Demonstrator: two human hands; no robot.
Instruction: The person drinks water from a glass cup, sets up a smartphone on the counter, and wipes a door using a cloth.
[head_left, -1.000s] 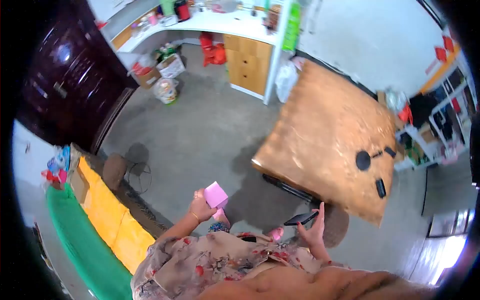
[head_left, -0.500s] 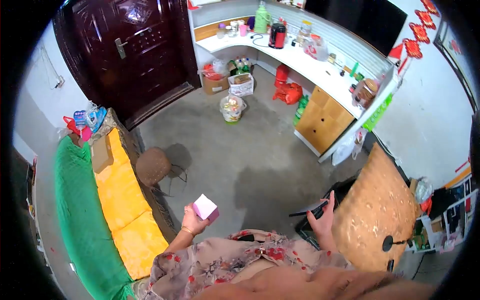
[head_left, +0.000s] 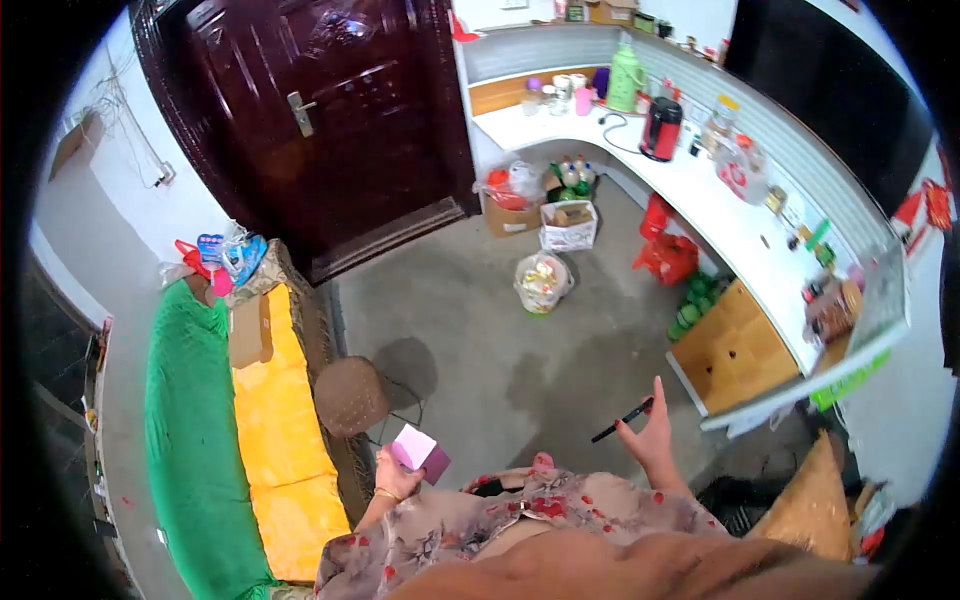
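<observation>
My left hand (head_left: 397,477) is closed around a small pink box (head_left: 428,462) with a pale top face, held in front of my waist. My right hand (head_left: 654,440) grips a thin, flat black object (head_left: 622,419), seen nearly edge-on, between thumb and fingers; one finger points upward. From this angle I cannot make out its exact kind. Both things are held in the air, well apart from each other.
A round brown stool (head_left: 351,396) stands left, beside a sofa with yellow cushions (head_left: 290,450). Ahead are a lined bin (head_left: 543,284), a white box (head_left: 568,226) and a dark red door (head_left: 320,120). A curved white counter (head_left: 700,190) bears a kettle (head_left: 661,128).
My view has swung right to left, so the door and sofa sit further right in the picture. Both hands keep hold of the same things; the black object is tilted more steeply.
</observation>
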